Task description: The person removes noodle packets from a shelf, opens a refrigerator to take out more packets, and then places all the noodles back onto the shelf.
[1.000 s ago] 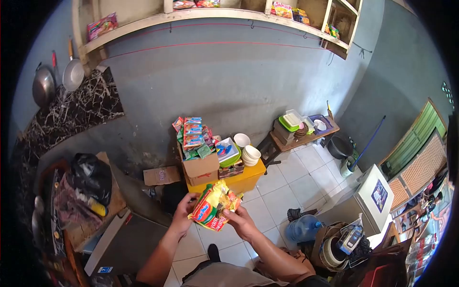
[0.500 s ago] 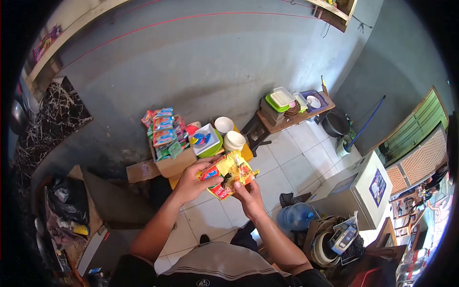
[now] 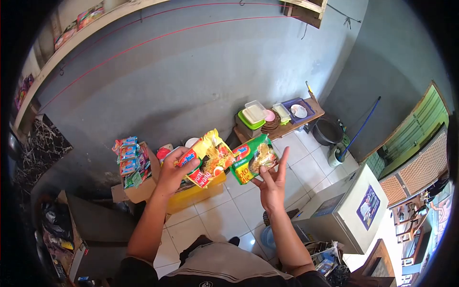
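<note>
My left hand [image 3: 174, 173] grips a yellow and red noodle packet [image 3: 209, 160] by its left side, thumb on the front. In my right hand [image 3: 272, 184] is a green noodle packet [image 3: 254, 158], pinched at its lower right between thumb and fingers, with one finger stretched upward. The two packets are side by side at chest height, their edges meeting or overlapping slightly. Beyond my left hand, a cardboard box [image 3: 142, 190] holds several sachets [image 3: 129, 160]. A yellow container [image 3: 191, 198] stands below the packets, partly hidden by them and my left hand.
A wooden bench [image 3: 311, 111] by the wall bears plastic containers [image 3: 256, 112] and a blue tray [image 3: 311, 107]. Right of me stand a white refrigerator [image 3: 342, 210] and a black tub [image 3: 327, 131]. A dark cabinet [image 3: 100, 222] is at the left. A shelf [image 3: 62, 52] hangs above.
The green packet now shows separately beside the yellow one. My hands have moved apart, the right one rightward with the green packet. The view has shifted, with the room's contents displaced left.
</note>
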Motion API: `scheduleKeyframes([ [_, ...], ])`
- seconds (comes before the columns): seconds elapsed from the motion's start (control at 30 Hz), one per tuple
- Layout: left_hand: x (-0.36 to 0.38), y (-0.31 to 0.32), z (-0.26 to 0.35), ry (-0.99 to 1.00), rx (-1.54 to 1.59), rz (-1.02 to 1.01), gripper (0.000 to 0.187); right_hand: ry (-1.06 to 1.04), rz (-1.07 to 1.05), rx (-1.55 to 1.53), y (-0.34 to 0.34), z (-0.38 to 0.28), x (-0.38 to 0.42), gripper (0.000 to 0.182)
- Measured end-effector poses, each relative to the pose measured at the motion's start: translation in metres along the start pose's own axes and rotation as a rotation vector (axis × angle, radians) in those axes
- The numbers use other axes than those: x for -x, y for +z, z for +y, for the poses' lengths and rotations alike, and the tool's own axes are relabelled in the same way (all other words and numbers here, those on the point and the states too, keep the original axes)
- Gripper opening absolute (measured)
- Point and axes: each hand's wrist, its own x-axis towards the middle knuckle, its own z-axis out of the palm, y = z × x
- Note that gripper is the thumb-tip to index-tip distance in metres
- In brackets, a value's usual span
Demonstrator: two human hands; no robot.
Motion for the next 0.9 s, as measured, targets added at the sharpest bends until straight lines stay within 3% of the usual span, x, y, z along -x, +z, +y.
scheduleKeyframes([
  [0.2, -0.053, 0.021, 0.02, 0.003, 0.079, -0.074, 0.03, -0.115, 0.036, -0.137, -0.013, -0.039, -0.045, 0.103],
  [0.47, -0.144, 0.03, 0.074, 0.164, -0.103, -0.126, 0.036, -0.163, -0.016, -0.207, -0.031, -0.083, -0.151, 0.064],
  [0.53, -0.173, 0.028, 0.09, 0.287, -0.226, -0.157, 0.034, -0.191, -0.005, -0.274, -0.032, -0.1, -0.183, 0.059],
  [0.73, -0.251, 0.049, 0.156, 0.376, -0.294, -0.194, 0.031, -0.491, -0.059, -0.014, -0.027, -0.165, -0.263, 0.052],
  [0.9, -0.303, 0.08, 0.204, 0.633, -0.507, -0.209, 0.028, -0.671, -0.08, 0.207, -0.026, -0.232, -0.314, 0.046],
])
